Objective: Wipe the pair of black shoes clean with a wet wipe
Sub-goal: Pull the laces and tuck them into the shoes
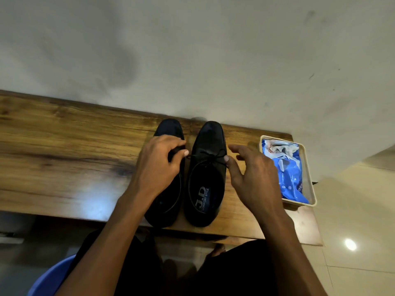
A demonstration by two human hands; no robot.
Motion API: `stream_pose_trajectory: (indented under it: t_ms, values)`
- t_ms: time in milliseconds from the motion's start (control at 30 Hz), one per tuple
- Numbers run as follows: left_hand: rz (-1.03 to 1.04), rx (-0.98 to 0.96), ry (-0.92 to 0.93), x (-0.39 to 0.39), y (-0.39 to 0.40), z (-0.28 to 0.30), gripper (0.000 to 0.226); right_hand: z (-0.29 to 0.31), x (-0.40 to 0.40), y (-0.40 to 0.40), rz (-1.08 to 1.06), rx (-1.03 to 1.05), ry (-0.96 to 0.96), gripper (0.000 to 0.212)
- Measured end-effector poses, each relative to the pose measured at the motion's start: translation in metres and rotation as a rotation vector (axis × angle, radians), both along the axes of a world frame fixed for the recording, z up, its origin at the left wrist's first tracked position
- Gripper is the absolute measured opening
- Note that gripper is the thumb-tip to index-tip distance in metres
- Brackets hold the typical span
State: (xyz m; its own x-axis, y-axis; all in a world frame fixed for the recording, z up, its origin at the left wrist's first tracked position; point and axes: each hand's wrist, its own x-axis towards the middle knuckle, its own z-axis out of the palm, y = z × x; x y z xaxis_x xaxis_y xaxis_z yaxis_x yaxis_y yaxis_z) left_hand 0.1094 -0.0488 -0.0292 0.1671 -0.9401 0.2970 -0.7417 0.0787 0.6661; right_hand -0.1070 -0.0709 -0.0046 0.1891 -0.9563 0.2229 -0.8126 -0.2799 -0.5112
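Left hand (pixel 159 162), fingers curled over the laced middle of the left-side glossy black leather lace-up shoe (pixel 168 178), thumb tip at its inner edge, gripping it across the top. Right hand (pixel 249 176) just beside the outer flank of the right-side glossy black leather lace-up shoe (pixel 206 174), fingers spread and loosely bent, holding nothing, thumb tip touching or almost touching the shoe's side near the bow (cannot tell which). Both bare forearms reaching in from the bottom of the view. The 2 shoes side by side, toes toward the wall, heels near the front edge of the long brown wooden plank tabletop (pixel 64 150), a narrow strip of wood showing between them; printed insole label readable inside the right-side shoe. Farther to the right, at the table's end, a shallow cream rectangular plastic tray (pixel 311 184) holding a blue soft-plastic wet wipe packet (pixel 288 174), its top torn open with crumpled white material showing there. Behind the table, a pale grey scuffed wall (pixel 192 50). Below, dark-clothed lap, part of a blue plastic seat (pixel 49 278) at lower left, and glossy cream floor tiles (pixel 352 242) at lower right.
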Motion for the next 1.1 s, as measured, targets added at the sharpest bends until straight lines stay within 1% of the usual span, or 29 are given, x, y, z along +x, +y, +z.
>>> stream_pose_trajectory:
  t_ms: [67, 133, 167, 233, 367, 533, 633, 700, 767, 833, 933, 1100]
  values:
    - [0.025, 0.051, -0.059, 0.004, 0.009, 0.001, 0.033, 0.000, 0.008, 0.012, 0.039, 0.062, 0.053, 0.045]
    - [0.050, 0.158, -0.129, 0.011, 0.017, -0.002, 0.041, -0.008, 0.015, 0.021, 0.072, 0.137, 0.152, 0.056]
    - [0.055, 0.202, -0.142, 0.015, 0.021, -0.003, 0.045, -0.013, 0.017, 0.023, 0.082, 0.159, 0.186, 0.060]
    - [0.035, 0.243, -0.101, 0.021, 0.030, -0.006, 0.050, -0.018, 0.016, 0.023, 0.093, 0.175, 0.201, 0.065]
    - [-0.029, 0.246, -0.052, 0.024, 0.039, -0.009, 0.055, -0.021, 0.011, 0.016, 0.102, 0.125, 0.217, 0.064]
    - [-0.049, 0.254, -0.070, 0.018, 0.047, -0.012, 0.068, -0.019, 0.011, 0.016, 0.104, 0.123, 0.256, 0.062]
    - [0.026, 0.289, -0.018, 0.015, 0.049, -0.013, 0.076, -0.014, 0.017, 0.017, 0.075, 0.123, 0.252, 0.061]
    - [0.100, 0.340, 0.009, 0.014, 0.046, -0.014, 0.074, -0.010, 0.023, 0.017, 0.079, 0.161, 0.273, 0.067]
    - [0.098, 0.360, 0.010, 0.011, 0.046, -0.013, 0.065, -0.008, 0.026, 0.017, 0.109, 0.230, 0.298, 0.077]
    - [0.081, 0.351, 0.015, 0.008, 0.046, -0.013, 0.062, -0.009, 0.025, 0.017, 0.122, 0.265, 0.294, 0.085]
    - [0.062, 0.340, 0.015, 0.006, 0.047, -0.016, 0.067, -0.011, 0.023, 0.018, 0.117, 0.248, 0.277, 0.084]
    - [0.059, 0.333, 0.015, 0.003, 0.048, -0.018, 0.067, -0.014, 0.025, 0.019, 0.094, 0.234, 0.267, 0.079]
